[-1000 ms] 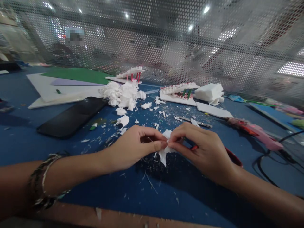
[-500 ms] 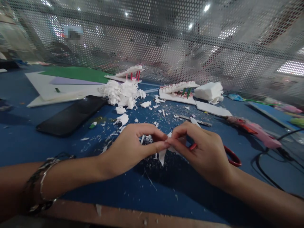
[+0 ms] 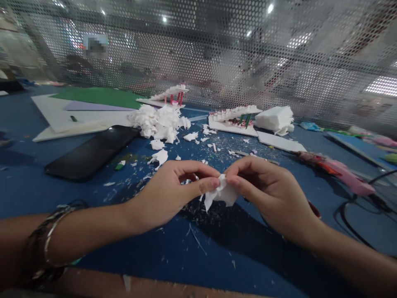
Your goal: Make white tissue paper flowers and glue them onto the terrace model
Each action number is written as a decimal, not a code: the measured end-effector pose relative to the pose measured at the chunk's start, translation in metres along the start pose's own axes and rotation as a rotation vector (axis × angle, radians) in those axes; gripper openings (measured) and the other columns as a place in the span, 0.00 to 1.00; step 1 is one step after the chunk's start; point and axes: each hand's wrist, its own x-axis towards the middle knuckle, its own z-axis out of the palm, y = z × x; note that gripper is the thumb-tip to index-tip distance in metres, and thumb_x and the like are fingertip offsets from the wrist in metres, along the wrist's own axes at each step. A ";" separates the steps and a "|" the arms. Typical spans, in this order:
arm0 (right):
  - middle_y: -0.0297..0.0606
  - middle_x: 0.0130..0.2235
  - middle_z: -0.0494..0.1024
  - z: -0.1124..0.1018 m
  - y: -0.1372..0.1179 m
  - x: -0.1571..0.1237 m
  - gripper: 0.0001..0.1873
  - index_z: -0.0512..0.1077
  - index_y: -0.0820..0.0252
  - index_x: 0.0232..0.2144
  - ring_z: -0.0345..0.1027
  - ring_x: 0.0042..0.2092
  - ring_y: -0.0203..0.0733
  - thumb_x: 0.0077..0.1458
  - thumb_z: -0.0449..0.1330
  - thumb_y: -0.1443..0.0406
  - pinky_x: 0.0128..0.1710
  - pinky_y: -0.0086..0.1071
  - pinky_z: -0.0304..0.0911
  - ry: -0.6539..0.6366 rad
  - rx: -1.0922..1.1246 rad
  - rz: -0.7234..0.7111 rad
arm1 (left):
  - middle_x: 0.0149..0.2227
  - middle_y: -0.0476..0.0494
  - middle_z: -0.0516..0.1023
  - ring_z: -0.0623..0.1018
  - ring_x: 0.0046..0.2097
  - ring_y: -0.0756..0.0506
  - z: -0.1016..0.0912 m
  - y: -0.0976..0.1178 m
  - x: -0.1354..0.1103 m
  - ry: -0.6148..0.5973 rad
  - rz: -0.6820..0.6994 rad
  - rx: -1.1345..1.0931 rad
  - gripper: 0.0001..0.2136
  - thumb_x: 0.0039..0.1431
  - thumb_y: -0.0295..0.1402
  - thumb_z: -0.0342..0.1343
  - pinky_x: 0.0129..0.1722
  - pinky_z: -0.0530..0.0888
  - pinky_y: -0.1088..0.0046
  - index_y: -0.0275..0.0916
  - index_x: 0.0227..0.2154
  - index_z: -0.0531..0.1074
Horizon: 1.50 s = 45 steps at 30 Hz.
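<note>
Between my two hands hangs a crumpled piece of white tissue paper [image 3: 221, 193], its loose corners pointing down. My left hand [image 3: 176, 190] pinches its left side between thumb and fingers. On its right side, my right hand [image 3: 269, 192] pinches it close to the left fingertips. Beyond my hands lies a heap of crumpled white paper pieces [image 3: 159, 122], with small scraps strewn around it. Scissors show partly behind my right hand, their red handle [image 3: 314, 209] mostly hidden.
A black phone [image 3: 93, 151] lies at left beside white, purple and green sheets [image 3: 99, 97]. Two small white stair-like models [image 3: 234, 118] stand at the back, near a stack of white tissue [image 3: 274, 119]. A pink glue gun [image 3: 347, 176] with a black cable is at right.
The tissue paper between my fingertips has turned and shows more of its surface. My right hand has shifted slightly right and covers more of the red scissor handle.
</note>
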 end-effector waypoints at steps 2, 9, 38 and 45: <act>0.30 0.23 0.69 0.001 0.001 -0.001 0.04 0.67 0.60 0.25 0.63 0.24 0.28 0.50 0.55 0.67 0.22 0.20 0.61 -0.012 0.056 0.036 | 0.22 0.56 0.74 0.68 0.23 0.55 0.001 0.001 0.000 0.011 -0.015 -0.041 0.03 0.49 0.28 0.56 0.22 0.63 0.84 0.40 0.24 0.74; 0.29 0.23 0.68 0.004 0.000 -0.003 0.04 0.66 0.60 0.25 0.63 0.24 0.27 0.51 0.55 0.68 0.23 0.19 0.61 -0.029 0.125 0.053 | 0.22 0.55 0.73 0.69 0.24 0.55 0.003 0.001 0.001 -0.021 -0.075 -0.210 0.03 0.48 0.27 0.55 0.24 0.66 0.84 0.39 0.23 0.72; 0.29 0.24 0.71 0.005 -0.001 -0.009 0.02 0.65 0.63 0.27 0.64 0.26 0.25 0.52 0.55 0.70 0.24 0.16 0.57 0.111 -0.533 -0.396 | 0.25 0.55 0.75 0.71 0.29 0.55 0.001 -0.003 -0.003 -0.023 -0.007 -0.082 0.00 0.47 0.29 0.58 0.29 0.66 0.84 0.39 0.24 0.73; 0.26 0.24 0.69 -0.001 -0.004 -0.007 0.03 0.64 0.61 0.27 0.62 0.25 0.22 0.53 0.54 0.69 0.24 0.13 0.55 0.008 -0.411 -0.357 | 0.23 0.55 0.73 0.70 0.28 0.56 0.003 -0.001 0.000 -0.081 -0.089 -0.297 0.03 0.47 0.26 0.57 0.28 0.67 0.86 0.38 0.21 0.72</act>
